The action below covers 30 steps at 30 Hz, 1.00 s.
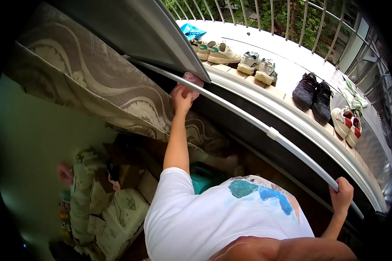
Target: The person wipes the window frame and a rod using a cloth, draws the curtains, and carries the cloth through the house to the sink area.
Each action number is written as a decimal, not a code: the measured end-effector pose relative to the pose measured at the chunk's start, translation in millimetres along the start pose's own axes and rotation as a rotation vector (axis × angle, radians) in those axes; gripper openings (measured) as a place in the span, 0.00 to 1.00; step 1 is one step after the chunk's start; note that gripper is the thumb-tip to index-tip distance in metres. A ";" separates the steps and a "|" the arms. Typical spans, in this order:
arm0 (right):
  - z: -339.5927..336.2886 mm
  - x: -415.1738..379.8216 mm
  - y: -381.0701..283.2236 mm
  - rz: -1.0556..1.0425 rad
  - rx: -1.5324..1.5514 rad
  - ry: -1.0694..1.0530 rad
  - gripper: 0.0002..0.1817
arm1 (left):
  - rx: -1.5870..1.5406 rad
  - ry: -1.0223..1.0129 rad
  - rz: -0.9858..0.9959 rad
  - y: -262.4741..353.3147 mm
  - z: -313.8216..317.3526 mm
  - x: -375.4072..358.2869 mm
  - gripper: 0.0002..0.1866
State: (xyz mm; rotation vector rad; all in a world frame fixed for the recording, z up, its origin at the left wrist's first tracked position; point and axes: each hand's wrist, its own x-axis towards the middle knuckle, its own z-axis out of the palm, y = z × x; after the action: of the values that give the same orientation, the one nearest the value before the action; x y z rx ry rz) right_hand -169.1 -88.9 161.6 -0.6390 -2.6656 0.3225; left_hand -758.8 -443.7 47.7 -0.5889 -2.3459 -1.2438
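Note:
My right hand (343,195) is wrapped round the lower part of a long white telescopic pole (244,114), near its end. The pole slants up to the left past a window pane, with a thicker collar part-way along. My left hand (182,101) is closed on a pink cloth (194,81) beside the pole, at the lower corner of the dark-framed window panel (170,37). Whether the cloth touches the glass or the pole cannot be made out. A patterned curtain (113,71) hangs just left of my left forearm.
Outside on the white ledge stand beige sneakers (223,53), grey-white sneakers (265,71), black sneakers (321,102) and red-and-white shoes (347,124). A blue bag (191,30) and metal railing bars (272,17) are beyond. A covered sofa (117,217) and green container (204,176) are below indoors.

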 end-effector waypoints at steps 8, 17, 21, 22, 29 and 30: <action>-49.0 -64.3 35.1 -0.028 -0.339 0.186 0.19 | 0.254 0.402 0.391 131.9 -40.8 -14.4 0.35; -93.0 -80.4 4.3 0.030 -0.372 0.256 0.13 | 0.249 -0.035 0.754 231.0 -25.8 -36.6 0.14; -106.6 -96.7 10.6 0.170 -0.466 0.287 0.19 | 0.009 -0.184 0.789 289.0 -12.6 -82.8 0.19; -116.2 -103.0 17.9 0.156 -0.489 0.289 0.20 | -0.002 -0.187 0.789 300.4 -14.0 -88.3 0.19; -115.6 -92.7 9.5 0.093 -0.501 0.251 0.21 | -0.023 -0.314 0.687 250.8 31.9 -124.6 0.18; -107.4 -85.4 5.4 0.059 -0.472 0.244 0.20 | 0.048 -0.276 0.685 230.4 42.9 -127.1 0.17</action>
State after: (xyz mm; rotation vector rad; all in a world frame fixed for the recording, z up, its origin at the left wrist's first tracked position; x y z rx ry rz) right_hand -52.4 -110.6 230.5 -0.8343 -2.4943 -0.3626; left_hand -535.9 -311.6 110.2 -1.4683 -2.0683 -0.8182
